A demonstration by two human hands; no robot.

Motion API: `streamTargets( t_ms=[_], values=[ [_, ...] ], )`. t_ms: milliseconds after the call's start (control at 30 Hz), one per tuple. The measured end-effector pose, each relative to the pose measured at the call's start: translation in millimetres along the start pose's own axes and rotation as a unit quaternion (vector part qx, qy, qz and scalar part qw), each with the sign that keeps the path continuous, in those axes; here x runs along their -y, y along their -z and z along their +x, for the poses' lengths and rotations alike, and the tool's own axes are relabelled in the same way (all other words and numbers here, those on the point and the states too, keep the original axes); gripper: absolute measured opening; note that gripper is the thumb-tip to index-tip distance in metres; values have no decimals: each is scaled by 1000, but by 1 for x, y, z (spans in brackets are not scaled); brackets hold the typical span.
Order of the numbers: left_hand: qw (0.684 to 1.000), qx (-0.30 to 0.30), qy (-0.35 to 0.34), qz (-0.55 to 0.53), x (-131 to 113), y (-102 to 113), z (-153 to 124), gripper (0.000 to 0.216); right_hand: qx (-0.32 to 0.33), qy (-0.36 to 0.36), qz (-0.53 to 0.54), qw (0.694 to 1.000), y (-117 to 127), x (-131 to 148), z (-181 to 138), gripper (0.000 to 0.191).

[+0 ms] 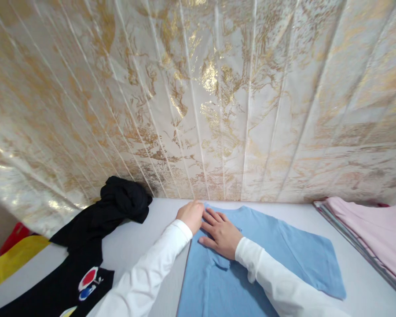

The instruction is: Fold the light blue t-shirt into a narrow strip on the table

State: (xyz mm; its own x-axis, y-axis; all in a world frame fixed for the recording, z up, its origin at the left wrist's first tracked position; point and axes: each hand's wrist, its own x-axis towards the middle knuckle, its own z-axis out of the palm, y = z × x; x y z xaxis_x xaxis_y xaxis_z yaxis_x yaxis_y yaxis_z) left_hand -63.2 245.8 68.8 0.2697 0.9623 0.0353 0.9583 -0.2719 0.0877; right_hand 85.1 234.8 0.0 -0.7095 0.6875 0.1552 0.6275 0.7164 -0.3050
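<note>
A light blue T-shirt lies flat on the pale grey table, its sleeve spread toward the right. My left hand rests at the shirt's far left corner, fingers curled under and hidden, so whether it pinches the cloth is unclear. My right hand lies flat on the shirt just beside it, fingers stretched out and pointing left. Both arms wear white long sleeves.
A black garment with a red and blue print lies bunched on the left. Yellow and red cloth shows at the far left edge. A stack of folded clothes topped by pink sits at right. A gold-patterned wall stands directly behind.
</note>
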Motion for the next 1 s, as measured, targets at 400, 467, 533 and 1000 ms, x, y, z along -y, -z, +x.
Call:
streamTargets(
  t_ms=[400,467,533,1000],
  values=[
    [984,-1,-161,78,1,-57,-102,69,-135,-41,86,986,-7,-11,2,51],
    [980,-42,-181,75,7,-77,-109,72,-140,-46,77,986,-8,-12,2,54],
    [977,-77,-184,72,13,-90,-110,73,-136,-45,66,988,-10,-13,1,51],
    [991,-74,-99,58,26,-76,-31,58,-120,-38,24,992,-11,-15,3,54]
  ],
)
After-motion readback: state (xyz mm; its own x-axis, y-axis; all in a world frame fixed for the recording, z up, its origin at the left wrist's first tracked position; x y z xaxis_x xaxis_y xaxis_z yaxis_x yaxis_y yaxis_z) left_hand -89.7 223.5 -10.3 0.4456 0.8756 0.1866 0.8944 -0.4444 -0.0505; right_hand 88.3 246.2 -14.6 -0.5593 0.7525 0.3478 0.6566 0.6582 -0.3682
